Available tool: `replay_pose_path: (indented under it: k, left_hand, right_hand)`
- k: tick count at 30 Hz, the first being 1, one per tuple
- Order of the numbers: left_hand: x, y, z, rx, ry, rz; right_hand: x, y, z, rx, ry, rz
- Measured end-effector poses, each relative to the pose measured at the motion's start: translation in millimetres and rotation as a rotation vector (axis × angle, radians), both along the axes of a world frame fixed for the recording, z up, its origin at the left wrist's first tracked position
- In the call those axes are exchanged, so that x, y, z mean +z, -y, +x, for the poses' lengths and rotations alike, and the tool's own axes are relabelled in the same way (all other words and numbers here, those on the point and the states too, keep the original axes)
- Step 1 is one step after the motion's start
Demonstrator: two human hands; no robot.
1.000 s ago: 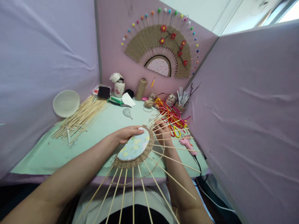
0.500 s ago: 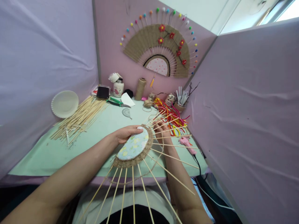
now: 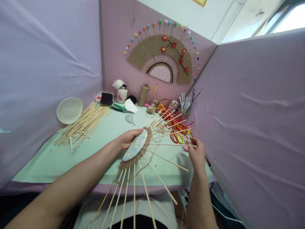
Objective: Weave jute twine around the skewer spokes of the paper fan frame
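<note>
My left hand (image 3: 130,139) grips the straight edge of a half-round fan base (image 3: 136,147), thumb on its pale blue flowered cloth. Woven brown twine (image 3: 145,149) borders the curved side. Thin bamboo sticks (image 3: 162,179) fan out from this border towards me and to the right. My right hand (image 3: 197,154) is at the far end of one right-hand stick, fingertips closed round its tip. A loose strand of twine (image 3: 140,171) curves across the lower sticks. The ends of the lowest sticks run out of view.
Bamboo sticks (image 3: 83,125) are piled at left beside a pale plate (image 3: 69,110). Green-handled pruners (image 3: 120,108), a protractor (image 3: 130,119) and a twine spool (image 3: 143,95) lie further back. Scissors (image 3: 177,137) and red and yellow pipe cleaners (image 3: 170,114) are at right. A finished fan (image 3: 162,57) hangs behind.
My right hand has moved from the woven border out to the right, to a stick's end. The fan base has tilted and shifted slightly left. The loose twine loop has become smaller.
</note>
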State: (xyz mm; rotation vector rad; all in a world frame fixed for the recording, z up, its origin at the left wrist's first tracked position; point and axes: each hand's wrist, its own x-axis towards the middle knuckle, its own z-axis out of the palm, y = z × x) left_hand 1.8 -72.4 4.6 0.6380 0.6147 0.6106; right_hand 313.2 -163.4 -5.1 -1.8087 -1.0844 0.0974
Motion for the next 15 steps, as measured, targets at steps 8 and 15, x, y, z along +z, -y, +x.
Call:
replay_pose_path:
  k: [8,15]
  left_hand:
    - [-4.0,-4.6,-0.7,-0.039,-0.033,-0.068]
    - [-3.1,-2.8,-0.1,-0.027,-0.039,-0.046]
  right_hand:
    - [-19.3,16.3,31.8,-0.189,0.308,-0.737]
    - [-26.6,12.6,30.5,-0.262,0.246,-0.684]
